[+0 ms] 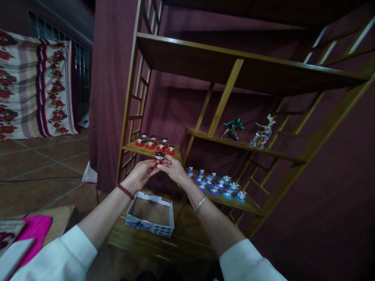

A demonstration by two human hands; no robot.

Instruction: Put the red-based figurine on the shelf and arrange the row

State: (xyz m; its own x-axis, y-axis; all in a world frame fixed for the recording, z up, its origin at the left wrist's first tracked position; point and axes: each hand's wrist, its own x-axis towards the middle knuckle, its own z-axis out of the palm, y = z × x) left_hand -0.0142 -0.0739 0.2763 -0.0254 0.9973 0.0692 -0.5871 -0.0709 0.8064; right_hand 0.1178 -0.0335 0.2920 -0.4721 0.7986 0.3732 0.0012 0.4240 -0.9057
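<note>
A small red-based figurine with a dark head [159, 157] sits between both hands, raised just in front of the edge of a short wooden shelf board [133, 148]. The left hand [141, 173], with a red bead bracelet at its wrist, has its fingers closed on the figurine from the left; the right hand [174, 168], wearing a thin silver bangle, pinches it from the right, so the fingertips of the two hands meet around its base. On the shelf board just behind stand more red-based figurines [154, 143] in a loose cluster. To the right and lower, a longer shelf [249, 206] carries rows of blue-based figurines [218, 185]. Below the hands, an open white cardboard box with blue printed sides [150, 225] rests on the bottom ledge of the wooden rack. Higher up to the right, a green winged ornament [233, 128] and a clear glass deer [263, 133] stand side by side on another shelf. A dark red curtain backs the rack.
</note>
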